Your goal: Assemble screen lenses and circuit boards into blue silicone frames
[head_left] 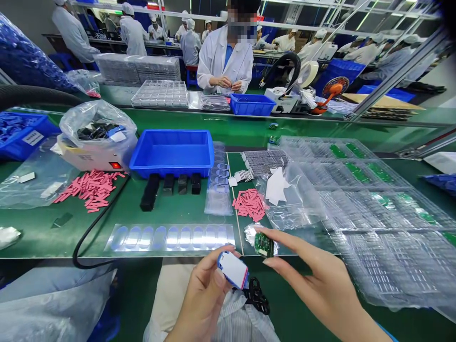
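Note:
My left hand (203, 294) is closed around a small blue-rimmed part with a white face and a pink edge (233, 269), held low over my lap. My right hand (317, 280) reaches left with fingers stretched toward a small green circuit board (264, 244) at the table's front edge; thumb and forefinger pinch it. A black looped piece (257, 295) hangs just below the blue-rimmed part. A pile of pink strips (250, 204) lies just beyond the board.
A blue bin (173, 153) stands centre, black blocks (171, 186) before it. More pink strips (90, 187) lie left by a bagged white box (96, 142). Clear trays with green boards (363, 190) fill the right. A person in a white coat (225, 59) works opposite.

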`<act>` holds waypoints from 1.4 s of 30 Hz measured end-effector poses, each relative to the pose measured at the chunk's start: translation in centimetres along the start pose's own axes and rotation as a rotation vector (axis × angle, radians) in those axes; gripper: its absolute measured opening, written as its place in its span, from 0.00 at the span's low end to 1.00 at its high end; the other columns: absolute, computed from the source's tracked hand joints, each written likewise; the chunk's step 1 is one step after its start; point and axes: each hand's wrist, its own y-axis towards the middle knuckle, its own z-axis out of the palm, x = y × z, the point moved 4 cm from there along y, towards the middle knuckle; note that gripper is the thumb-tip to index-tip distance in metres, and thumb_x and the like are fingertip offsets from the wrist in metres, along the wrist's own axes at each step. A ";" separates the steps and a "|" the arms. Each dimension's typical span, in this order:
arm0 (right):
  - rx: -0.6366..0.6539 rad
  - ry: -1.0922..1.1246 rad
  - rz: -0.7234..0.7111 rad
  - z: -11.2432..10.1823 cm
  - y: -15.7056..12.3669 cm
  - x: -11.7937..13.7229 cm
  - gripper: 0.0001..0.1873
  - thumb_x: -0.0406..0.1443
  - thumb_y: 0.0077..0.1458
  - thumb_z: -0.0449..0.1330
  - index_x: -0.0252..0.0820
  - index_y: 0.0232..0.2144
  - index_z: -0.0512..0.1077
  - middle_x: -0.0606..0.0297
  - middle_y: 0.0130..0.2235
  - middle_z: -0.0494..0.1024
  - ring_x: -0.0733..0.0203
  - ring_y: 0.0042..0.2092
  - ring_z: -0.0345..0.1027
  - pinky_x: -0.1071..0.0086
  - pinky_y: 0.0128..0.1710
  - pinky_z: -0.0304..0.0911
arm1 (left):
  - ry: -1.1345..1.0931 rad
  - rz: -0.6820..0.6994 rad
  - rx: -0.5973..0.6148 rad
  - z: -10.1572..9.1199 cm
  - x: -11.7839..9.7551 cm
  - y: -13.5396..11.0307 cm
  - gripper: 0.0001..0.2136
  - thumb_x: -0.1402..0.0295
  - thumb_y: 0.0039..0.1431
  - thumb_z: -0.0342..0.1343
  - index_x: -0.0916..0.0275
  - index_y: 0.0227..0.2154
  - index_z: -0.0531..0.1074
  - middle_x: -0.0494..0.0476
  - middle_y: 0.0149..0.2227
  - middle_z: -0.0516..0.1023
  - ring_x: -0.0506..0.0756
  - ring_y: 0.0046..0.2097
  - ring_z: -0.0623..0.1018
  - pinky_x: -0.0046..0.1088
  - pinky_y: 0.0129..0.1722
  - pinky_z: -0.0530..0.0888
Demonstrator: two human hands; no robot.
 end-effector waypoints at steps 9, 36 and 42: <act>0.139 0.157 -0.058 0.4 1.1 1.4 0.15 0.42 0.60 0.57 0.52 0.50 0.69 0.70 0.39 0.81 0.63 0.36 0.78 0.77 0.37 0.75 | 0.189 0.243 0.031 -0.3 -0.8 -0.1 0.11 0.68 0.48 0.66 0.52 0.37 0.79 0.52 0.38 0.84 0.52 0.40 0.81 0.20 0.42 0.75; 0.163 0.101 -0.265 1.3 1.1 2.7 0.10 0.32 0.62 0.54 0.35 0.43 0.71 0.61 0.41 0.81 0.67 0.45 0.74 0.79 0.52 0.66 | 0.363 0.612 -0.023 -0.4 -2.2 -0.3 0.13 0.72 0.42 0.69 0.54 0.34 0.81 0.50 0.34 0.81 0.48 0.37 0.80 0.15 0.37 0.77; 0.121 0.028 -0.323 1.3 1.1 2.9 0.09 0.28 0.59 0.56 0.32 0.42 0.72 0.57 0.40 0.81 0.62 0.45 0.75 0.73 0.51 0.69 | 0.381 0.428 -0.126 -1.2 -1.4 -0.3 0.15 0.74 0.41 0.69 0.50 0.34 0.81 0.48 0.30 0.85 0.48 0.30 0.82 0.12 0.33 0.77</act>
